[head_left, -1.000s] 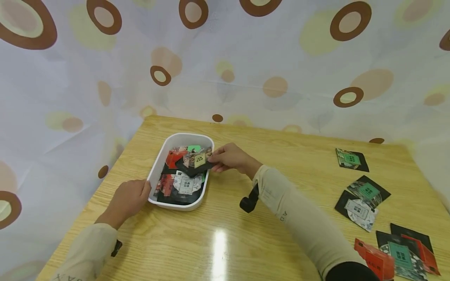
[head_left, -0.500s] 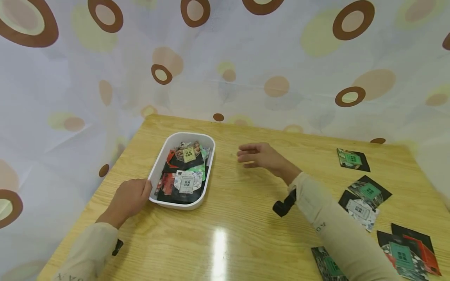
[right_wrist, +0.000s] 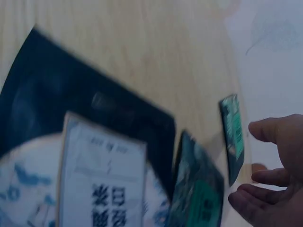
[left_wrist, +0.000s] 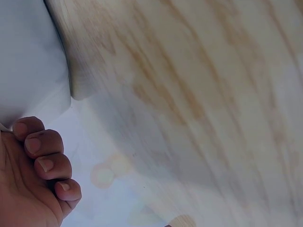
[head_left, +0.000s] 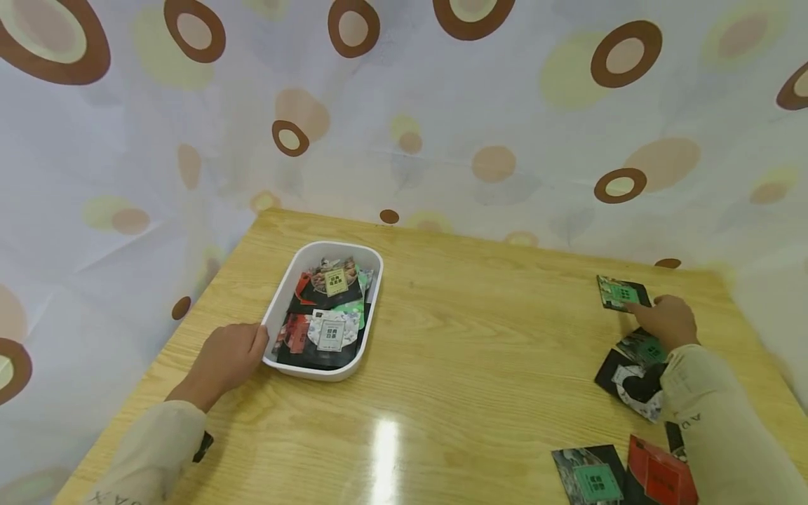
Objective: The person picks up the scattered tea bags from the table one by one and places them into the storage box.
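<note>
My left hand (head_left: pixel 227 359) grips the near left corner of a white plastic bin (head_left: pixel 325 374), its fingers (left_wrist: pixel 49 165) curled by the wall in the left wrist view. Inside the bin lie several flat sachets, one with a yellow label (head_left: pixel 336 281) and one with a white label (head_left: pixel 331 334). At the far right, my right hand (head_left: pixel 670 321) reaches over a dark sachet with a green label (head_left: pixel 615 292). In the right wrist view its thumb and fingers are spread, with a gap between them and that green-labelled sachet (right_wrist: pixel 233 137).
Beneath my right wrist lie a green-labelled sachet (head_left: pixel 642 346) and a white-labelled sachet (head_left: pixel 621 382), overlapping. At the near right are another green-labelled sachet (head_left: pixel 590 477) and a red sachet (head_left: pixel 659 473). A patterned sheet (head_left: pixel 442 140) hangs behind the wooden table (head_left: pixel 467 365).
My right hand has let go of the yellow-labelled sachet in the bin, then moved right across the table to the far green-labelled sachet. My left hand has stayed on the bin.
</note>
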`<state>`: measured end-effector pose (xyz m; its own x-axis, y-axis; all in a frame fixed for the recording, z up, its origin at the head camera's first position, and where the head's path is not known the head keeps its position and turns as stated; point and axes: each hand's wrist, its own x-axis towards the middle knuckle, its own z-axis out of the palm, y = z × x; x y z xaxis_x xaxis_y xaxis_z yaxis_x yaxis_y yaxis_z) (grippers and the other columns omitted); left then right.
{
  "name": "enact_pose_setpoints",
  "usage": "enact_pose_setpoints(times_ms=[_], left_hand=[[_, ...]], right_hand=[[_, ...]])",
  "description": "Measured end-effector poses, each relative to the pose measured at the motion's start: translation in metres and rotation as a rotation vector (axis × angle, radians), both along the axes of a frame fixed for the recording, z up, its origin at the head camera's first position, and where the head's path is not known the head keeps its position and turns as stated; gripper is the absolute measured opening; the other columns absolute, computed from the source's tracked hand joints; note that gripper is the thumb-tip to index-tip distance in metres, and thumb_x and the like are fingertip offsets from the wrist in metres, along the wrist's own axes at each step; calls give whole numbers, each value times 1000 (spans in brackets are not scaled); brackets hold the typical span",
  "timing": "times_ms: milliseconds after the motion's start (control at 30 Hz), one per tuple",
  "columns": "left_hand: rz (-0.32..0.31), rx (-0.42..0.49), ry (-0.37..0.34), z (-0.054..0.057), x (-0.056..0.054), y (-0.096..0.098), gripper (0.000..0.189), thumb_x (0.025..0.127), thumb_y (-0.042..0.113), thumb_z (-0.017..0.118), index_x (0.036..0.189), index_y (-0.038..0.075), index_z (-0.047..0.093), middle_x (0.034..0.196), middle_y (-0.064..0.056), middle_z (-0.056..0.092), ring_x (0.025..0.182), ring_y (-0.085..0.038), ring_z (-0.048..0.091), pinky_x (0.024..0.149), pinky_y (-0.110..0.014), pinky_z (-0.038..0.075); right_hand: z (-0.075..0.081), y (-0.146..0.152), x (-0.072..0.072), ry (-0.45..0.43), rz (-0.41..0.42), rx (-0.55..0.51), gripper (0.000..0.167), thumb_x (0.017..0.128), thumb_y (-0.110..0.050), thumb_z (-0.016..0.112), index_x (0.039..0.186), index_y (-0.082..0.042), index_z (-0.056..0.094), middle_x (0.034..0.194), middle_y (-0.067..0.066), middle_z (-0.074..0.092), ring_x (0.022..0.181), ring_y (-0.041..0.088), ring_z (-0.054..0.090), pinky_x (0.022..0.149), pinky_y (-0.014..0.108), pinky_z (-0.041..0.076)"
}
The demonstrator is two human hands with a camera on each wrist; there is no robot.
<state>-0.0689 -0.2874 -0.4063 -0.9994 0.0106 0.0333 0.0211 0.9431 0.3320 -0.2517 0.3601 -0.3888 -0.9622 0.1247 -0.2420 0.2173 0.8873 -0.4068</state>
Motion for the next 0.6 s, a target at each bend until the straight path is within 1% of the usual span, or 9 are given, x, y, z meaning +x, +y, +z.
enact_pose_setpoints(times_ms=[33, 67, 133, 200, 267, 333, 400, 467, 600], left_hand=[[1, -2, -5, 0, 0, 0, 46, 104, 20, 32, 61, 12, 42, 57, -1, 38, 55, -16, 38, 57, -30, 33], [1, -1, -7, -1, 1, 0, 46, 104, 20, 31, 61, 12, 42, 57, -1, 37, 55, -16, 38, 57, -30, 33], [-2, -7, -6, -1, 1, -1, 45, 105, 20, 32, 61, 12, 42, 57, -1, 37, 55, -15, 38, 58, -30, 33], [-5, -5, -5, 0, 1, -1, 45, 104, 19, 32, 61, 12, 42, 57, -1, 37, 55, -16, 38, 57, -30, 33], [-7, -8, -4, 0, 2, 0, 44, 104, 19, 32, 61, 13, 42, 57, -1, 37, 55, -15, 38, 57, -30, 34], [-6, -9, 0, 0, 1, 0, 44, 104, 19, 33, 61, 13, 42, 57, -1, 37, 55, -15, 38, 57, -30, 33], [-9, -9, -1, 0, 1, 0, 44, 104, 19, 32, 61, 13, 42, 57, 0, 38, 55, -15, 37, 57, -30, 33], [-16, -13, 11, -1, 1, 0, 45, 104, 19, 32, 61, 13, 42, 56, 0, 38, 55, -15, 37, 57, -30, 33], [-19, -13, 32, -2, 0, -1, 47, 104, 18, 32, 58, 13, 40, 55, 1, 36, 54, -14, 35, 56, -30, 33]], right_hand=[[-3, 4, 2, 2, 11, 22, 82, 101, -44, 43, 134, 30, 33, 133, 52, 37, 108, 61, 52, 79, 59, 51], [-6, 7, 3, 12, 27, 35, 84, 101, -46, 44, 131, 32, 36, 128, 53, 41, 99, 60, 57, 73, 56, 52], [-11, 9, 2, 30, 65, 55, 79, 100, -49, 45, 108, 28, 56, 93, 48, 58, 69, 48, 60, 58, 46, 51], [-14, 8, 0, 26, 84, 87, 74, 98, -56, 45, 77, 13, 61, 58, 29, 54, 48, 28, 50, 47, 36, 44], [-15, 5, -5, -4, 65, 110, 73, 94, -65, 45, 66, 1, 53, 50, 10, 43, 46, 18, 42, 47, 32, 38], [-14, 1, -9, -45, 44, 143, 83, 91, -73, 43, 75, 7, 56, 60, 18, 49, 53, 28, 48, 51, 38, 42], [-12, -3, -12, -100, 16, 169, 99, 89, -77, 41, 102, 20, 56, 88, 40, 53, 77, 46, 53, 64, 51, 47], [-10, -6, -16, -131, 20, 184, 106, 90, -73, 42, 124, 27, 44, 117, 53, 40, 99, 60, 45, 78, 62, 44], [-11, -5, -20, -138, 60, 164, 97, 93, -65, 46, 130, 25, 39, 122, 53, 35, 105, 63, 42, 79, 65, 43]])
